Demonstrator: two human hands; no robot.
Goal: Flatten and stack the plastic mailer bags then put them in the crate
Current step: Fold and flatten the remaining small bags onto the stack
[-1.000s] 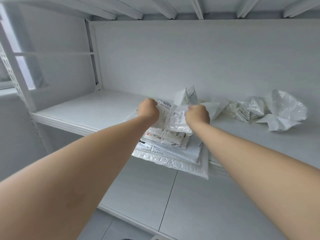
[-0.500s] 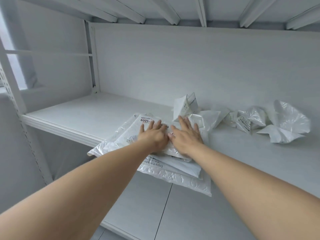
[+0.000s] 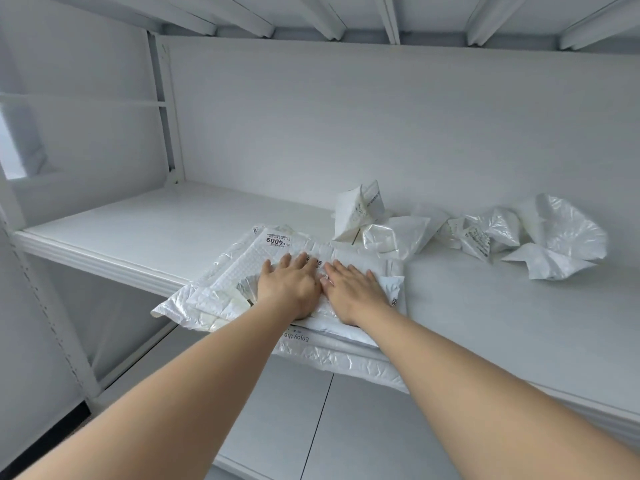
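A stack of flattened white mailer bags [image 3: 239, 271] lies at the front edge of the white shelf [image 3: 138, 233], partly overhanging it. Its top bag is a bubble mailer with a label reading 4009. My left hand [image 3: 289, 289] and my right hand [image 3: 353, 292] press flat on the stack side by side, fingers straight. Behind and to the right lie several crumpled white mailer bags [image 3: 554, 237], one standing up in a peak [image 3: 358, 213]. No crate is in view.
The shelf's back wall [image 3: 381, 133] rises just behind the bags. A metal upright [image 3: 166, 109] stands at the left rear corner. A lower shelf [image 3: 277, 410] shows beneath my arms. The upper shelf's ribs run overhead.
My hands let go of the bag they were gripping in the air and now press flat on the stack. The top bag has spread out flat.
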